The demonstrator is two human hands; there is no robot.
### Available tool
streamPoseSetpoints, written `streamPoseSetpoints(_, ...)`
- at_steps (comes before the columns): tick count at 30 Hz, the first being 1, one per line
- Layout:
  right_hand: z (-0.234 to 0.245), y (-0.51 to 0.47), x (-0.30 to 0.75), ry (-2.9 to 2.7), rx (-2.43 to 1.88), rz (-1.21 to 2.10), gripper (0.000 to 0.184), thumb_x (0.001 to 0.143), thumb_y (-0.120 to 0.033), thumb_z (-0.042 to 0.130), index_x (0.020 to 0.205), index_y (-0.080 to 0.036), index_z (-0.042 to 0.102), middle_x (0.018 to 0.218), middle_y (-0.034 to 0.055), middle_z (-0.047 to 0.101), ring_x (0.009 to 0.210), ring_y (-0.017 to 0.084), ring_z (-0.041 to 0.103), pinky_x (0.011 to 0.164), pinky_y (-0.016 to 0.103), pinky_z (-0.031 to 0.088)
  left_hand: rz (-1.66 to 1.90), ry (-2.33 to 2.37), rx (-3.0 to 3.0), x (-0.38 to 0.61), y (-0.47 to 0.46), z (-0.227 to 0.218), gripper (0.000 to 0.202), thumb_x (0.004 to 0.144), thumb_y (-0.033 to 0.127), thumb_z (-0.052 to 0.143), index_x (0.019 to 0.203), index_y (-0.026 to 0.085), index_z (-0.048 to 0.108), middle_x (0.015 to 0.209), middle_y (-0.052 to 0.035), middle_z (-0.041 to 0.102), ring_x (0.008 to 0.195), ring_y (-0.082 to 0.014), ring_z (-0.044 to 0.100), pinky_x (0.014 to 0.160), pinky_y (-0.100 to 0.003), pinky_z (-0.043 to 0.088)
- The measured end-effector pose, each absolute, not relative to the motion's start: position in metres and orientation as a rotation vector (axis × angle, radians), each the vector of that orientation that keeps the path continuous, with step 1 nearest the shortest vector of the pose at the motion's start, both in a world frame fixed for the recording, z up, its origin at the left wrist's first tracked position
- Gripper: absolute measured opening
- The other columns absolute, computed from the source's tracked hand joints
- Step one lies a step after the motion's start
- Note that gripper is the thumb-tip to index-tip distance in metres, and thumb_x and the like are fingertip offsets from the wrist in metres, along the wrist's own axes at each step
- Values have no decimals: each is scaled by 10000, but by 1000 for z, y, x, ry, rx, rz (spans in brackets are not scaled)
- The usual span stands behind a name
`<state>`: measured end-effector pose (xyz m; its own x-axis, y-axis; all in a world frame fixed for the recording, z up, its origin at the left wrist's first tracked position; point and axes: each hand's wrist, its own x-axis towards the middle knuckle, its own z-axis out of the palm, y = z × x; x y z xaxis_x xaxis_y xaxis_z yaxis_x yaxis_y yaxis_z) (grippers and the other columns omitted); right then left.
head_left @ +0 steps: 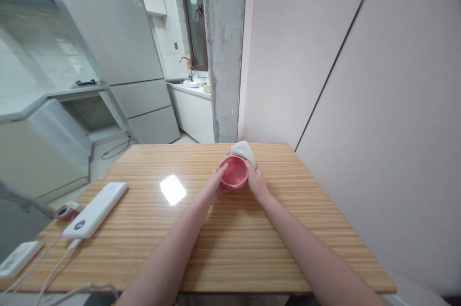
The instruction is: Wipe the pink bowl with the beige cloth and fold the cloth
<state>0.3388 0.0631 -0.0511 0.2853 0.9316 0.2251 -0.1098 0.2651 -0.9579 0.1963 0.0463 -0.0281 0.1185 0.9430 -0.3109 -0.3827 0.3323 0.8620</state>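
A small pink bowl point(234, 171) is tilted toward me above the far middle of a wooden table point(230, 234). My left hand point(216, 182) grips its left side, thumb on the rim. At the bowl's right side my right hand point(255, 178) presses a white cloth point(244, 151) against the far rim. The cloth bunches up behind the bowl, and its lower part is hidden.
A white power bank point(96, 209) with cables lies at the table's left, beside a small red device point(65, 211) and another white block point(18, 258). A light wall runs along the right. Beyond stand a concrete pillar point(224, 46), a fridge point(118, 46) and a sink counter point(192, 86).
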Motion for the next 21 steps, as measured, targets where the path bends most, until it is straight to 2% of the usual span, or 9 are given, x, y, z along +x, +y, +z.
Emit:
streamPoseSetpoints(3, -48, 69, 339, -827, -1060, 1125, 380, 778, -489, 527, 930, -176, 681, 937, 58, 726, 949, 238, 640, 853, 361, 501, 1120, 1028, 674, 196, 48, -25, 470, 781, 464, 610, 1196, 249, 562, 1131, -62, 645, 936, -217, 619, 572, -236, 496)
streamPoseSetpoints(6, -44, 66, 329, -760, -1027, 1385, 369, 775, -463, 528, 930, -172, 694, 825, 48, 738, 828, 239, 670, 731, 360, 540, 1241, 988, 559, 195, 52, -23, 433, 815, 454, 559, 1190, 238, 568, 1133, -60, 645, 932, -195, 626, 579, -223, 500)
streamPoseSetpoints(10, -40, 59, 317, -718, -914, 1544, 295, 773, -390, 537, 921, -187, 691, 869, 43, 743, 896, 239, 674, 789, 373, 542, 1345, 1036, 515, 194, 56, -23, 410, 837, 461, 525, 1167, 223, 582, 1135, -66, 641, 932, -187, 623, 610, -235, 509)
streamPoseSetpoints(16, -43, 65, 329, -554, -881, 1460, 255, 777, -367, 498, 847, -196, 673, 874, 36, 746, 953, 230, 669, 880, 373, 521, 1153, 1043, 632, 198, 50, -27, 429, 722, 329, 689, 1132, 257, 584, 1007, -48, 659, 772, -161, 620, 584, -236, 491)
streamPoseSetpoints(19, -40, 65, 332, -551, -902, 1489, 262, 782, -372, 480, 817, -193, 668, 848, 42, 747, 941, 237, 672, 880, 381, 520, 1108, 1018, 604, 198, 49, -27, 396, 758, 384, 639, 1110, 208, 590, 984, -73, 659, 725, -155, 613, 552, -235, 489)
streamPoseSetpoints(21, -37, 60, 327, -584, -868, 1602, 277, 790, -375, 475, 872, -197, 671, 891, 37, 746, 955, 230, 669, 890, 384, 513, 1187, 996, 561, 196, 51, -26, 387, 806, 421, 563, 1100, 172, 602, 1019, -91, 657, 768, -166, 620, 561, -234, 495)
